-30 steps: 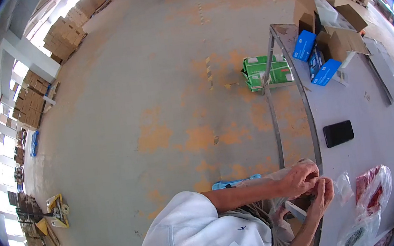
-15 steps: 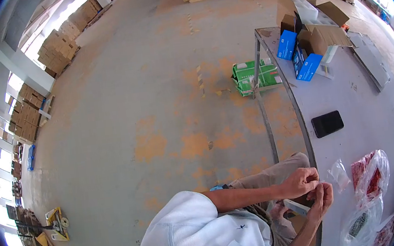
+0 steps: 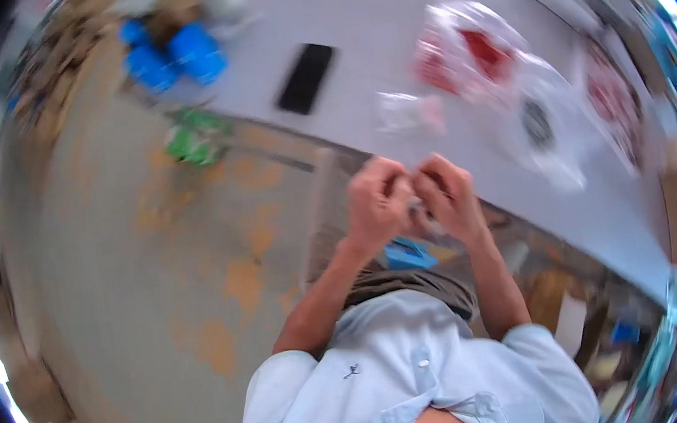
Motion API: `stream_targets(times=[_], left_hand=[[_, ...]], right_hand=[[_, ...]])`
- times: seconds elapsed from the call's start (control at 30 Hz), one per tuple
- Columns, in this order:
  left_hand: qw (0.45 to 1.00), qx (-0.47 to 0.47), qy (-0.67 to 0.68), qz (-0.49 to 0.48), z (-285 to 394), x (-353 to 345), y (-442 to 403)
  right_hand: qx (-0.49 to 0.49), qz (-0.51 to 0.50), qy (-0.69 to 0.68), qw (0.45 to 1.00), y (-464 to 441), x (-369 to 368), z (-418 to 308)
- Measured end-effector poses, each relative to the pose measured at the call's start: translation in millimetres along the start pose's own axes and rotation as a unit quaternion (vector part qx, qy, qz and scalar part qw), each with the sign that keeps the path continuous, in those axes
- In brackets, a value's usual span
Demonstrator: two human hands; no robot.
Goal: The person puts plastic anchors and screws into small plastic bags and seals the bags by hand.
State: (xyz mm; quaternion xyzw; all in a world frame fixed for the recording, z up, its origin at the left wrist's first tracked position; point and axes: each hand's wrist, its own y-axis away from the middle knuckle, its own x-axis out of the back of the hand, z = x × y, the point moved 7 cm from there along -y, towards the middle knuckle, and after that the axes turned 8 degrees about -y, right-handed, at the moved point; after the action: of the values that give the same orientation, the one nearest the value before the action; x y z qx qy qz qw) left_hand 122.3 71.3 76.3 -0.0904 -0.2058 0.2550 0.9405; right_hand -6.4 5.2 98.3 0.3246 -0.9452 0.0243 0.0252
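The left hand point(image 3: 378, 207) and right hand point(image 3: 452, 198) curl nearly closed, meeting around a small pale item point(image 3: 414, 203), presumably for fine control; blur prevents confirming either grip. Beyond, a clear packet point(image 3: 404, 114) lies on the table point(image 3: 372, 32), apparently for easy reach; a phone point(image 3: 307, 79) and red-filled bag point(image 3: 485, 53) sit farther out.

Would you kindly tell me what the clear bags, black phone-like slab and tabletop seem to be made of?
Clear bags: probably thin, glossy plastic film; see-through and wrinkled, with pale highlights.
Black phone-like slab: perhaps glass or plastic; dark and even, but blur hides its finish.
Tabletop: possibly laminate or painted board; pale, flat and fairly matt, though the look leaves that open.
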Motion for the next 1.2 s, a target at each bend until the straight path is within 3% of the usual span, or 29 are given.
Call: stream_targets(times=[0.03, 0.13, 0.2, 0.27, 0.33, 0.4, 0.47, 0.53, 0.7, 0.9, 1.0, 1.1, 1.17, 1.2], left_hand=[[0.998, 0.052, 0.027, -0.02, -1, -8, -2], [0.996, 0.041, 0.068, -0.042, 9, -37, 1], [0.978, 0.125, 0.161, -0.037, 8, -45, 3], [0.978, 0.115, 0.167, -0.042, 7, -55, 2], [0.939, 0.204, 0.267, -0.077, -4, -69, 6], [0.941, 0.192, 0.26, -0.1, -4, -76, 4], [0.942, 0.182, 0.253, -0.123, -2, -81, 4], [0.965, 0.117, 0.161, -0.168, 5, -83, 1], [0.967, 0.09, 0.13, -0.199, 7, -94, -2], [0.959, 0.087, 0.14, -0.23, 7, -115, 0], [0.953, 0.125, 0.166, -0.222, 6, -125, 4], [0.957, 0.14, 0.164, -0.193, 11, -131, 8], [0.959, 0.142, 0.162, -0.183, 12, -135, 9], [0.966, 0.129, 0.151, -0.163, 12, -134, 8]], right_hand=[[0.016, 0.02, 0.026, 0.999, 0, 10, 4], [0.052, 0.069, 0.071, 0.994, 11, 35, 10], [0.085, 0.082, 0.083, 0.99, 17, 41, 7], [0.115, 0.093, 0.095, 0.984, 21, 49, 8], [0.054, 0.096, 0.05, 0.993, 23, 56, 17], [-0.006, 0.101, 0.006, 0.995, 26, 64, 27], [-0.076, 0.116, -0.152, 0.978, 31, 71, 41], [-0.073, 0.124, -0.16, 0.977, 36, 74, 45], [-0.061, 0.114, -0.088, 0.988, 41, 81, 49], [-0.088, 0.141, -0.174, 0.971, 54, 97, 56], [-0.072, 0.14, -0.164, 0.974, 59, 100, 48], [-0.077, 0.162, -0.059, 0.982, 64, 105, 37], [0.014, 0.186, 0.124, 0.975, 66, 111, 22], [0.013, 0.188, 0.123, 0.974, 68, 113, 21]])
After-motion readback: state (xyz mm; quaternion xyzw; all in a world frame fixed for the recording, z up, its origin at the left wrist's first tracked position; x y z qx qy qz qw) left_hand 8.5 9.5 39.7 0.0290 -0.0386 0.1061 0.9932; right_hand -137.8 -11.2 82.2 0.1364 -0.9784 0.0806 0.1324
